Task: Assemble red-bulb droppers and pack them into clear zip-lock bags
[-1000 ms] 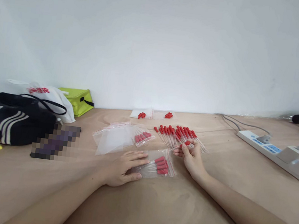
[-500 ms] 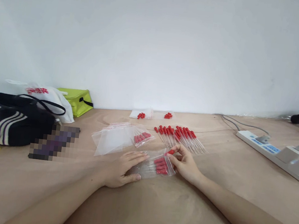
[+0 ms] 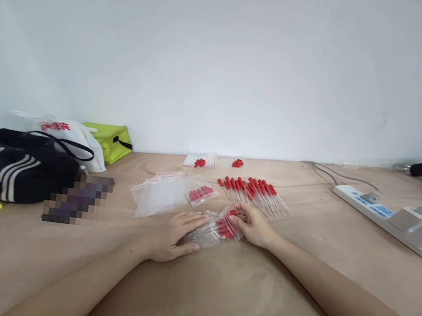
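A clear zip bag [image 3: 201, 235] lies on the table between my hands, with several red-bulbed glass droppers [image 3: 226, 230] inside. My left hand [image 3: 178, 236] rests on the bag's left end, fingers stretched out and thumb apart. At the open mouth on the right, my right hand [image 3: 252, 224] pinches the red bulb of a dropper [image 3: 232, 214], which is partly inside the bag. Just behind, a pile of loose droppers [image 3: 249, 188] lies with the red bulbs pointing away from me. Another bag with droppers [image 3: 201, 193] lies to the left, beside a stack of flat zip bags [image 3: 162, 195].
Two small bags with red rubber bulbs [image 3: 200, 163] lie near the wall. A white power strip [image 3: 384, 215] with plugs and cables is on the right. On the left stand a black bag [image 3: 36, 172], a white plastic bag [image 3: 94, 151] and a lime-green bag [image 3: 110, 143].
My right hand has moved slightly left, pushing the dropper farther into the bag. The bag's mouth has crumpled around the red bulbs. My left hand has stayed nearly in place.
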Demonstrator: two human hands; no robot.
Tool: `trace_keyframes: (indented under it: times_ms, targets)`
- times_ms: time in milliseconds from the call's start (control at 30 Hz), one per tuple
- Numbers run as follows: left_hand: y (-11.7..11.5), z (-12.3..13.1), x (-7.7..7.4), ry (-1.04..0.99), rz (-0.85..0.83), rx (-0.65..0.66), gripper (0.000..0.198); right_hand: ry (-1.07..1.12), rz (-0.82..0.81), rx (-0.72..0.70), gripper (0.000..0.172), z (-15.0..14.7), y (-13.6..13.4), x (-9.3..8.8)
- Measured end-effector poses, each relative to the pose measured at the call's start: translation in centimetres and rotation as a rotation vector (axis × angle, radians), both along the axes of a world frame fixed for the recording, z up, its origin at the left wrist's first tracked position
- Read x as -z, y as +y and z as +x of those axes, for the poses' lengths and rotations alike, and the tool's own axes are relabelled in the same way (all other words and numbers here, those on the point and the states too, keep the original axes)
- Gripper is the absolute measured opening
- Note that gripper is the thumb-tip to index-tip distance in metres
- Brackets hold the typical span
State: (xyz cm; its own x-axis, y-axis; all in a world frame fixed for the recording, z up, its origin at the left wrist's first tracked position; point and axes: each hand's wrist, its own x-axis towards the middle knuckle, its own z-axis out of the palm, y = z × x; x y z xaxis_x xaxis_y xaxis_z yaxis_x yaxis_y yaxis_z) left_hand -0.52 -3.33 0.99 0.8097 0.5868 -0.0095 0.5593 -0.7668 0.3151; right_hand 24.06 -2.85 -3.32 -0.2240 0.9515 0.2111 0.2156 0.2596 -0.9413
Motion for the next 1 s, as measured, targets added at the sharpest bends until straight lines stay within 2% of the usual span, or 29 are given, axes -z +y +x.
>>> trace_keyframes:
  times_ms: [133,300,400,467,533,633,700,800,933,1000]
  targets:
    - [0.0,0.0,-0.1,-0.015,-0.012,0.005,0.054,-0.109,-0.018,0.057,0.021,0.0,0.1,-0.4]
    - [0.0,0.2,-0.4,-0.006,0.005,0.033,0.050,-0.158,-0.021,0.004,0.022,0.0,0.1,-0.6]
    - [0.0,0.2,-0.4,0.020,0.008,0.038,0.048,-0.142,-0.020,0.159,0.011,0.0,0.5,-0.1]
    - [0.0,0.2,-0.4,0.020,0.009,0.043,0.046,-0.131,-0.029,0.266,0.018,0.0,0.7,0.0]
    - [0.0,0.1,-0.4,0.014,0.013,0.050,0.044,-0.106,-0.106,0.311,0.021,0.1,0.8,-0.2]
    - [0.0,0.2,-0.4,0.012,0.019,0.055,0.041,-0.066,-0.311,0.260,0.013,0.1,0.6,-1.1]
    - [0.0,0.2,-0.4,0.018,0.022,0.058,0.040,-0.058,-0.388,0.224,0.023,0.1,0.5,-1.7]
    - [-0.1,0.3,-0.6,0.020,0.021,0.062,0.040,-0.103,-0.379,0.182,0.029,-0.1,0.3,-2.1]
    - [-0.1,0.5,-0.8,0.031,0.014,0.054,0.040,-0.079,-0.424,0.099,0.020,-0.1,0.3,-2.0]
    - [0.0,0.4,-0.8,0.031,0.012,0.052,0.040,-0.051,-0.469,0.100,0.021,0.1,0.3,-2.0]
